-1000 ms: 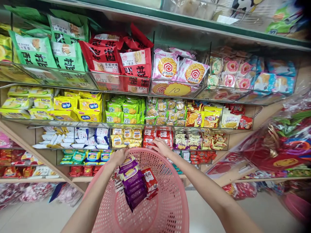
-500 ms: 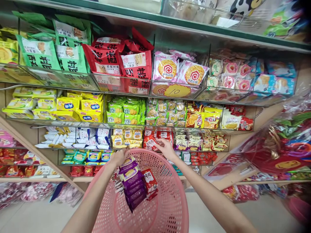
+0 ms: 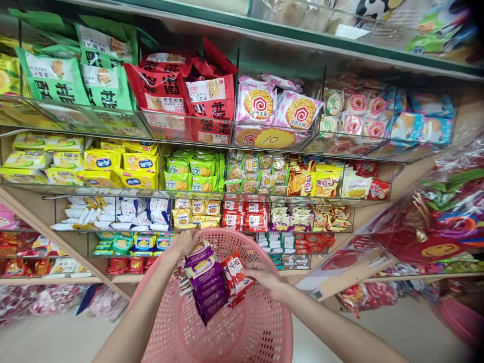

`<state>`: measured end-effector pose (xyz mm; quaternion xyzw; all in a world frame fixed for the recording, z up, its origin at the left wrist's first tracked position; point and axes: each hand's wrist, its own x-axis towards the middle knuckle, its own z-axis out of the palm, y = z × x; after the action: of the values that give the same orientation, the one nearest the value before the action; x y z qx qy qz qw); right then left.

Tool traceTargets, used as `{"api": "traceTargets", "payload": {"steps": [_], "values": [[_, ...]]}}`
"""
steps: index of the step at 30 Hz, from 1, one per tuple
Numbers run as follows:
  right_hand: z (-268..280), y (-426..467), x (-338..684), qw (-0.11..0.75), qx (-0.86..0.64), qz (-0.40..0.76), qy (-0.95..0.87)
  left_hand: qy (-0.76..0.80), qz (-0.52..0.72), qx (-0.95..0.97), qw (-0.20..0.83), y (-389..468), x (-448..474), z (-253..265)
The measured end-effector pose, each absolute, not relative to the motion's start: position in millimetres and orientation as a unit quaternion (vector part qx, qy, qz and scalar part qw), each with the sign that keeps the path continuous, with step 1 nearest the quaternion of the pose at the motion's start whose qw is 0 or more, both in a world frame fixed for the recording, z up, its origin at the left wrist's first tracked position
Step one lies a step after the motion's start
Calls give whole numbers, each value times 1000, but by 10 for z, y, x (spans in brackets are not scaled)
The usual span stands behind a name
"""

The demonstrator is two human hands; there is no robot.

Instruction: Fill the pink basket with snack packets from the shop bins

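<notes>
A pink perforated plastic basket [image 3: 264, 317] is in front of me. My left hand [image 3: 184, 242] grips its far rim, left of centre. Inside the basket, my right hand [image 3: 264, 277] is closed on the right edge of a red and white snack packet [image 3: 235, 272]. That packet is at the right side of several purple biscuit packets [image 3: 207, 282], over other red packaging. Silvery wrappers [image 3: 184, 282] show at the left of the purple ones. Just beyond the rim, more red snack packets [image 3: 245, 214] fill a shelf compartment.
Tiered shelves with clear dividers hold cookie packets [image 3: 196, 214], green packets [image 3: 194, 171], yellow packets [image 3: 121, 166] and large red bags [image 3: 181, 91]. Wrapped goods [image 3: 434, 227] jut out at the right. A pink tub [image 3: 461, 320] stands on the floor at lower right.
My right hand has brought a red packet from the shelf compartment down into the basket, beside the purple packets. My left hand keeps its hold on the rim.
</notes>
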<state>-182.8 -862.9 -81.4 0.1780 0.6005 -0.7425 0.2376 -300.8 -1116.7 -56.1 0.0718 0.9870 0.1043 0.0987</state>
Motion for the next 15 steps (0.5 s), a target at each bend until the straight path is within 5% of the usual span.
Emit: {"api": "traceTargets", "payload": {"steps": [15], "values": [[-1069,-8796,-1804,119,93,-667,730,986,110,71,99,-11200,-2950,-511]]}}
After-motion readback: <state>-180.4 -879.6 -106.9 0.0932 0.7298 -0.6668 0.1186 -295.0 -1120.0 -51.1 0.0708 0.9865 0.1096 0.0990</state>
